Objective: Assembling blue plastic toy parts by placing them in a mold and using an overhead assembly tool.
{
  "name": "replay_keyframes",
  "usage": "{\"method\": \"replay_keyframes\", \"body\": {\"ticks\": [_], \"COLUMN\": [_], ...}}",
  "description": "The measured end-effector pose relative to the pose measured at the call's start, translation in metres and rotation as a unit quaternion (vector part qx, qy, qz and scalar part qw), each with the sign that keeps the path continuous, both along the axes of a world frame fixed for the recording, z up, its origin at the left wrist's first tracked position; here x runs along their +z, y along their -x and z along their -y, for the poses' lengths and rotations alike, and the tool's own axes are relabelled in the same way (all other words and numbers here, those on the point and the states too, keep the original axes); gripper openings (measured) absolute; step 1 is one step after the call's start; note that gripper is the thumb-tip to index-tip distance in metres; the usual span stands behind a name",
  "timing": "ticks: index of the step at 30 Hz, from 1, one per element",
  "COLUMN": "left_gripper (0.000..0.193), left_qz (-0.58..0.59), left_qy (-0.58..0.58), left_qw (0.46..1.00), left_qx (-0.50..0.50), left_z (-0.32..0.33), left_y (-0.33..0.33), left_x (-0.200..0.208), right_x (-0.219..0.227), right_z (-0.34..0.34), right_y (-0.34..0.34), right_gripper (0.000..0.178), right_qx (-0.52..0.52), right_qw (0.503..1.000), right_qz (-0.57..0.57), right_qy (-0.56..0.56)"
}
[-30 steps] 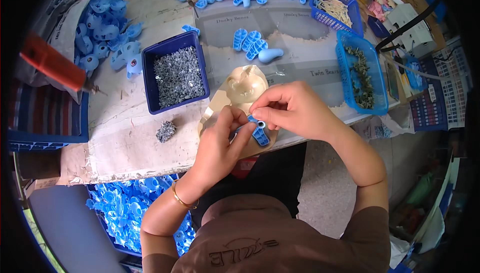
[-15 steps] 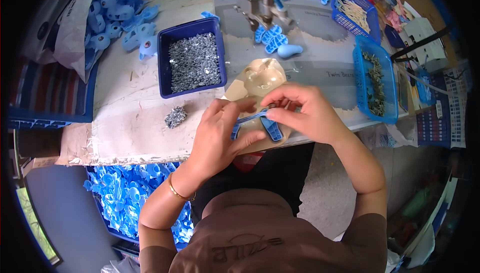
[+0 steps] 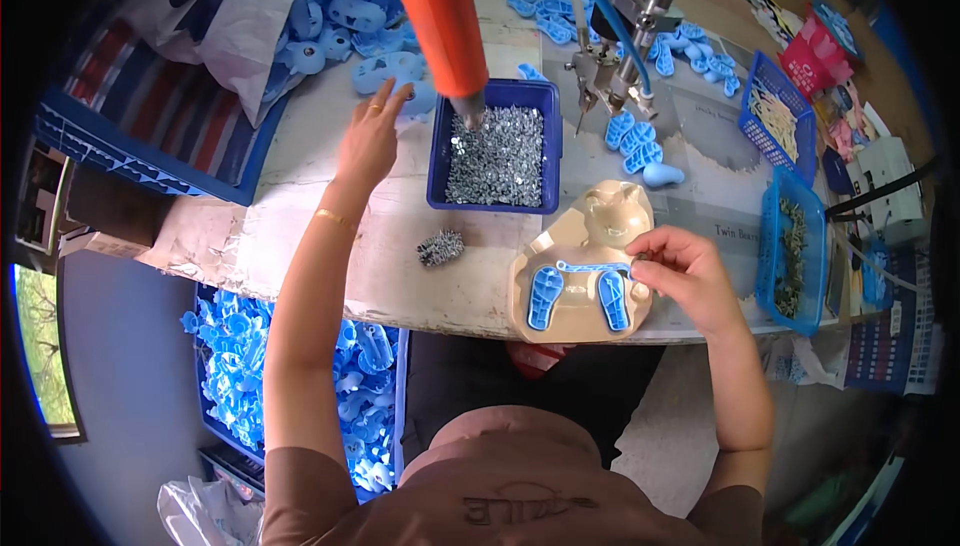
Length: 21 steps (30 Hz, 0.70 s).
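Observation:
My left hand (image 3: 368, 146) stretches over the table to a light-blue plastic shell (image 3: 388, 70), fingers extended, fingertips at its edge. My right hand (image 3: 682, 274) has thumb and forefinger pinched at the right end of a thin blue strip (image 3: 590, 267). A small dark bit shows between those fingertips, too small to name. The strip lies across a beige moulded fixture (image 3: 530, 258) at the table's front edge. Two blue sole-shaped parts (image 3: 544, 298) sit in the fixture below the strip, one on each side.
An orange power tool (image 3: 436, 21) hangs above a dark-blue tray (image 3: 437, 161) of small silvery metal pieces. Beside it lies a silvery heap (image 3: 440, 248). A metal rig (image 3: 605, 76) stands behind the fixture. Blue baskets (image 3: 790, 246) line the right; a bin of blue parts (image 3: 235, 366) sits below.
My left hand has left the fixture and reached far left to the blue shells. My right hand stays at the strip's end. The view has shifted, and the orange tool appears larger.

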State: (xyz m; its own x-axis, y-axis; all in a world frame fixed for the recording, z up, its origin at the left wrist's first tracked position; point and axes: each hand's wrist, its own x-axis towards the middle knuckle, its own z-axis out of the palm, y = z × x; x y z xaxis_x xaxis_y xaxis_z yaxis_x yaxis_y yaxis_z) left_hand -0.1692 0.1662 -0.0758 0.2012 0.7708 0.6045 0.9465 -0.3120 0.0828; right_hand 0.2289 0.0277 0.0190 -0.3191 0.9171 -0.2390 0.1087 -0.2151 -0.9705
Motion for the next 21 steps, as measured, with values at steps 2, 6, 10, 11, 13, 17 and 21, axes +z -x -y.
{"method": "replay_keyframes", "body": {"ticks": [2, 6, 10, 11, 13, 17, 21], "left_gripper": [0.042, 0.042, 0.029, 0.028, 0.022, 0.028, 0.027], "left_qz": [0.002, 0.151, 0.452, 0.230, 0.249, 0.424, 0.405], "left_qy": [0.041, 0.108, 0.053, -0.005, -0.068, 0.109, 0.328], "left_qw": [0.999, 0.982, 0.886, 0.972, 0.963, 0.895, 0.853], "left_qx": [-0.026, -0.036, -0.086, 0.050, 0.073, 0.085, 0.022], "left_z": [-0.019, -0.046, -0.013, -0.004, 0.028, 0.097, 0.178], "left_y": [0.009, 0.046, 0.102, 0.146, 0.083, 0.154, 0.082], "left_x": [-0.005, -0.042, -0.016, -0.015, 0.047, 0.087, 0.135], "right_x": [0.000, -0.002, 0.000, 0.000, -0.007, -0.002, 0.007], "right_z": [0.000, 0.002, 0.004, 0.002, 0.006, 0.003, -0.004], "right_y": [0.001, -0.008, -0.004, -0.001, -0.016, -0.013, -0.025], "right_gripper": [0.016, 0.016, 0.016, 0.016, 0.015, 0.016, 0.017], "right_qx": [-0.006, -0.003, -0.018, -0.008, -0.039, -0.041, -0.062], "right_qw": [1.000, 0.999, 0.999, 0.999, 0.999, 0.998, 0.997], "right_qz": [0.006, 0.037, 0.037, 0.033, 0.037, 0.038, 0.035], "right_qy": [0.002, 0.000, -0.007, -0.006, 0.002, -0.001, -0.029]}}
